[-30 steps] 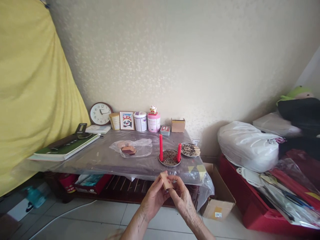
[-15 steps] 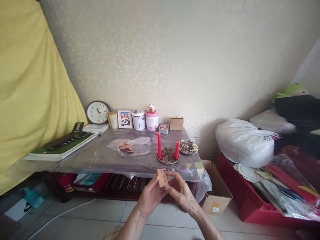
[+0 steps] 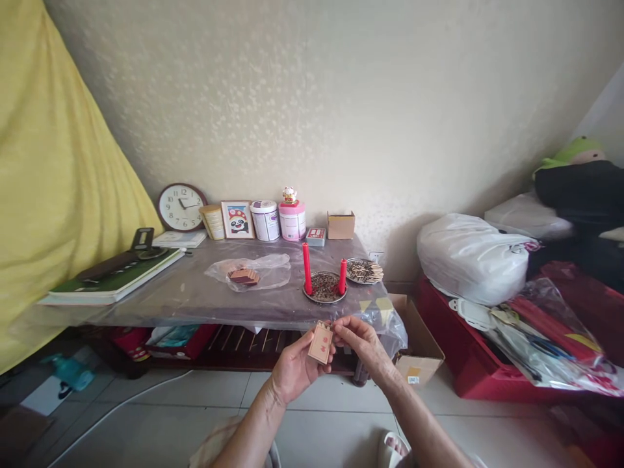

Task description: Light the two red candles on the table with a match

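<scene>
A small tan matchbox (image 3: 320, 342) with red marks on its face is gripped between the thumb and fingers of my left hand (image 3: 292, 369). It stands slightly tilted in front of the table edge, its top end partly open. At its upper right corner, my right hand (image 3: 364, 344) is closed in a pinch; whatever lies between those fingertips is too small to make out. Just beyond the hands, two red candles (image 3: 307, 270) of unequal height stand on a metal plate (image 3: 325, 300) covered in dark bits. Behind that, a second plate (image 3: 359, 281) carries many matchsticks (image 3: 371, 271).
Several matchboxes (image 3: 244, 277) lie on a clear plastic bag (image 3: 275, 263). Along the wall stand a clock (image 3: 182, 207), a panda picture (image 3: 238, 220), tins (image 3: 266, 221) and a small carton (image 3: 341, 226). A cardboard box (image 3: 422, 364) and red bin (image 3: 497, 383) are at right.
My right hand has moved from the matchbox's lower side to its upper right corner. The matchbox now leans a little to the right. The whole view has shifted slightly.
</scene>
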`<state>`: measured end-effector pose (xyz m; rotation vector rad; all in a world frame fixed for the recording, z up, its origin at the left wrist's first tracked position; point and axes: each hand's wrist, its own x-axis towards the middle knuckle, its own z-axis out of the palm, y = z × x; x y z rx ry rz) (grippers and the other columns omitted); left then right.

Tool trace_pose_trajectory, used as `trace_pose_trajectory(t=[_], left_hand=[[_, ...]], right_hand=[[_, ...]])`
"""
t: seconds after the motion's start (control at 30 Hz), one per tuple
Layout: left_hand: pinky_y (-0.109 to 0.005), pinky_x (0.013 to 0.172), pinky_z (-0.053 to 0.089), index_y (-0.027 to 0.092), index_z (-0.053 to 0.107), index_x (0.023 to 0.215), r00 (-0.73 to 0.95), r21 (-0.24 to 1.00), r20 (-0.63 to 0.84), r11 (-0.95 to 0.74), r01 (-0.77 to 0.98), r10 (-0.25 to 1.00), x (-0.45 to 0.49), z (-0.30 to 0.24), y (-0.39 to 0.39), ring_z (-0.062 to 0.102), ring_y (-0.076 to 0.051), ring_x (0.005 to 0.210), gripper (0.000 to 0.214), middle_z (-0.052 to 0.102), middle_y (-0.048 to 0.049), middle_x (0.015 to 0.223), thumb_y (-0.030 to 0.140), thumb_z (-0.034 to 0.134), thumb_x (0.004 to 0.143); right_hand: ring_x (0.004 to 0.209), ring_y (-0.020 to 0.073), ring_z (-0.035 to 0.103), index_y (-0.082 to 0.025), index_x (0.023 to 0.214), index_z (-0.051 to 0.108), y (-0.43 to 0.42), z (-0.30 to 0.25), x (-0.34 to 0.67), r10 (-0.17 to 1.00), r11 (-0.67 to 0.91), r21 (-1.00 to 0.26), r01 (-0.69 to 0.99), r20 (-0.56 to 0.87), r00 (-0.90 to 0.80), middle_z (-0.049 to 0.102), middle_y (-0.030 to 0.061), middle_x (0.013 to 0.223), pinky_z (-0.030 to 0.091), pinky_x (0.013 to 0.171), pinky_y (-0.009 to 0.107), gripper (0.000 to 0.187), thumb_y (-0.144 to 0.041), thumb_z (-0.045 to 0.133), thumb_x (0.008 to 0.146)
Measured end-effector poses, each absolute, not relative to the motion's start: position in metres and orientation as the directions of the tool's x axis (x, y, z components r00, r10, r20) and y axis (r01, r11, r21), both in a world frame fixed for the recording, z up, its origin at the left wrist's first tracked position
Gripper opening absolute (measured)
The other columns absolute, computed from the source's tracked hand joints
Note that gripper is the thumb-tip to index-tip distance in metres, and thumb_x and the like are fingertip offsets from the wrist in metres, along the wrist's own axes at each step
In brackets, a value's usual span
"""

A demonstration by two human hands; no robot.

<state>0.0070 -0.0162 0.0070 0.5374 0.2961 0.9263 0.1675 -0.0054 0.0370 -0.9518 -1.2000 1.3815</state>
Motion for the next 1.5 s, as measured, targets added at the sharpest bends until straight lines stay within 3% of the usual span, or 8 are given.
trace_pose_trajectory(t=[0.23, 0.5, 0.7, 1.03, 1.23, 1.37, 1.5], left_hand=[[-0.027, 0.063, 0.044, 0.013, 0.057, 0.110, 0.597, 0.576, -0.066, 0.519, -0.631, 0.799, 0.008, 0.005, -0.018, 0.060, -0.017, 0.073, 0.033, 0.066, -0.0122, 0.087, 0.033, 0.045, 0.087], [-0.026, 0.062, 0.043, 0.013, 0.058, 0.108, 0.606, 0.566, -0.069, 0.531, -0.630, 0.793, 0.010, 0.007, -0.019, 0.060, -0.016, 0.070, 0.032, 0.065, -0.0113, 0.084, 0.033, 0.046, 0.086], [-0.026, 0.062, 0.042, 0.010, 0.059, 0.105, 0.610, 0.574, -0.098, 0.545, -0.611, 0.786, 0.009, 0.006, -0.017, 0.059, -0.015, 0.068, 0.033, 0.064, -0.0118, 0.083, 0.034, 0.044, 0.087], [-0.027, 0.062, 0.040, 0.017, 0.053, 0.114, 0.592, 0.665, -0.052, 0.470, -0.580, 0.804, 0.009, 0.007, -0.017, 0.060, -0.017, 0.074, 0.030, 0.065, -0.0097, 0.085, 0.027, 0.043, 0.087], [-0.027, 0.060, 0.040, 0.017, 0.052, 0.113, 0.594, 0.654, -0.057, 0.479, -0.585, 0.802, 0.009, 0.003, -0.015, 0.060, -0.018, 0.073, 0.030, 0.065, -0.0109, 0.083, 0.029, 0.042, 0.087], [-0.026, 0.060, 0.041, 0.017, 0.053, 0.110, 0.592, 0.630, -0.087, 0.505, -0.590, 0.801, 0.008, 0.004, -0.015, 0.061, -0.018, 0.073, 0.029, 0.065, -0.0113, 0.084, 0.029, 0.044, 0.086], [-0.027, 0.061, 0.041, 0.016, 0.054, 0.108, 0.593, 0.605, -0.116, 0.530, -0.594, 0.797, 0.007, 0.004, -0.014, 0.061, -0.018, 0.072, 0.028, 0.065, -0.0113, 0.083, 0.029, 0.045, 0.085]], right_hand=[[0.051, 0.0106, 0.056, -0.017, 0.077, 0.060, -0.004, 0.031, 0.168, 0.972, 0.018, -0.971, -0.237, 0.073, -0.225, 0.064, -0.0018, 0.063, 0.047, 0.057, 0.027, 0.025, -0.040, 0.068, 0.071], [0.052, 0.0083, 0.052, -0.016, 0.071, 0.062, -0.003, 0.032, 0.168, 0.990, 0.047, -0.976, -0.213, 0.074, -0.122, 0.061, -0.0039, 0.058, 0.041, 0.054, 0.022, 0.024, -0.038, 0.071, 0.069], [0.057, 0.0092, 0.053, -0.016, 0.074, 0.062, -0.001, 0.028, 0.171, 0.985, 0.101, -0.988, -0.117, 0.116, -0.130, 0.061, -0.0034, 0.062, 0.043, 0.058, 0.022, 0.023, -0.038, 0.069, 0.071], [0.061, 0.0129, 0.055, -0.018, 0.080, 0.061, -0.001, 0.022, 0.174, 0.971, 0.217, -0.971, 0.100, 0.204, -0.127, 0.061, -0.0011, 0.067, 0.045, 0.059, 0.025, 0.018, -0.036, 0.060, 0.078], [0.078, 0.0153, 0.059, -0.022, 0.089, 0.065, -0.007, 0.034, 0.176, 0.887, 0.462, -0.793, 0.397, 0.412, -0.209, 0.063, 0.0023, 0.085, 0.047, 0.071, 0.027, 0.016, -0.025, 0.049, 0.086], [0.079, 0.0147, 0.060, -0.021, 0.089, 0.064, -0.007, 0.035, 0.178, 0.810, 0.586, -0.692, 0.421, 0.520, -0.272, 0.062, 0.0039, 0.089, 0.047, 0.072, 0.027, 0.020, -0.016, 0.046, 0.087], [0.080, 0.0146, 0.060, -0.022, 0.091, 0.063, -0.006, 0.035, 0.180, 0.785, 0.619, -0.651, 0.441, 0.536, -0.310, 0.062, 0.0044, 0.090, 0.048, 0.073, 0.027, 0.020, -0.013, 0.046, 0.086]])
